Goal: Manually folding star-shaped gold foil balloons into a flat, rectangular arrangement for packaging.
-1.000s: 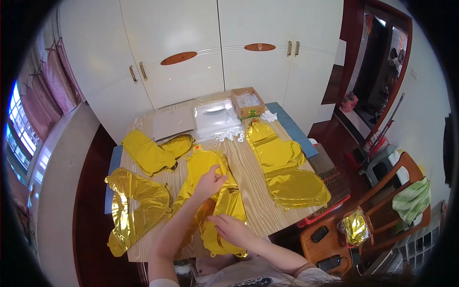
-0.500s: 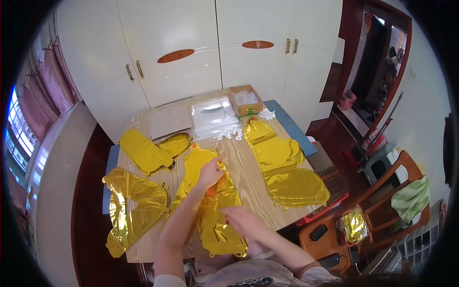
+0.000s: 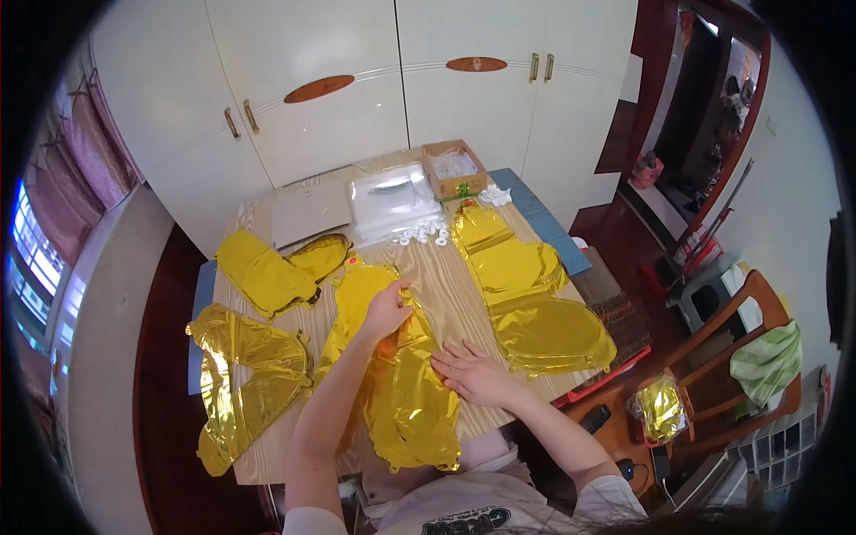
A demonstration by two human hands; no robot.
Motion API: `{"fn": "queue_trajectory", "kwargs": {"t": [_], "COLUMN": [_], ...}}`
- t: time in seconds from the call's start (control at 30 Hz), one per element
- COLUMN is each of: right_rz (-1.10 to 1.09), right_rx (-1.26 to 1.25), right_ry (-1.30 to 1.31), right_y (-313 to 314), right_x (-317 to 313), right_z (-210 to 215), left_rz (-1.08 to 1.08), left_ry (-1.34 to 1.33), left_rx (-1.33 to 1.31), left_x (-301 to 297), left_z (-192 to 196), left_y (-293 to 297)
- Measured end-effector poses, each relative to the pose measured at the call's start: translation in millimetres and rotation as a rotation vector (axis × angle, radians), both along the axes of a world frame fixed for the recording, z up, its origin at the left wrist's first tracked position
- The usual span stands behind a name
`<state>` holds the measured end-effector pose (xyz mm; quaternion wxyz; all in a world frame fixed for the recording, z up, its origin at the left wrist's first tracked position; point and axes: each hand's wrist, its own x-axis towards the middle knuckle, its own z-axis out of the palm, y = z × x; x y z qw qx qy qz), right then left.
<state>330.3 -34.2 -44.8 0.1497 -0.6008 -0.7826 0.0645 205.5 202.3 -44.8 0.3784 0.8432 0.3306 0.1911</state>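
A flat gold foil balloon (image 3: 415,419) lies lengthwise at the near middle of the table, its near end at the table's front edge. My left hand (image 3: 389,310) is closed at the balloon's upper right edge, fingers curled against the foil; their tips are partly hidden. My right hand (image 3: 474,372) lies flat, fingers spread, across the balloon's right edge and the bare wood. More uninflated gold foil balloons surround it: a wide one (image 3: 254,383) at near left, an angled one (image 3: 267,276) at far left, and a long one (image 3: 535,303) on the right.
Along the back of the table (image 3: 437,285) are a grey-beige board (image 3: 312,214), a stack of clear plastic bags (image 3: 392,205), small white rings (image 3: 419,234) and a cardboard box (image 3: 453,169). A wooden chair (image 3: 713,339) at right holds a gold foil packet (image 3: 662,410).
My right hand has moved right and up off the foil's middle and now rests flat at its right edge. My left hand keeps its place on the balloon. The view has shifted slightly.
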Motion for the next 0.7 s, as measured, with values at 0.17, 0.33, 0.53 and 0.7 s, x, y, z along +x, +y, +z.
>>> {"fn": "queue_trajectory", "kwargs": {"t": [0.17,0.33,0.53,0.7], "right_rz": [0.019,0.009,-0.047,-0.037], "right_rx": [-0.035,-0.107,-0.019,-0.033], "right_ry": [0.032,0.297,0.265,0.15], "right_y": [-1,3,4,4], "right_x": [2,9,5,3], "right_z": [2,0,-1,-2], "left_rz": [0.002,-0.036,-0.061,-0.084], "left_ry": [-0.041,-0.066,-0.037,-0.014], "left_rx": [-0.046,-0.03,-0.015,-0.017], "left_x": [1,-1,-4,-6], "left_z": [-3,-7,-8,-7], "left_y": [0,3,8,11]}}
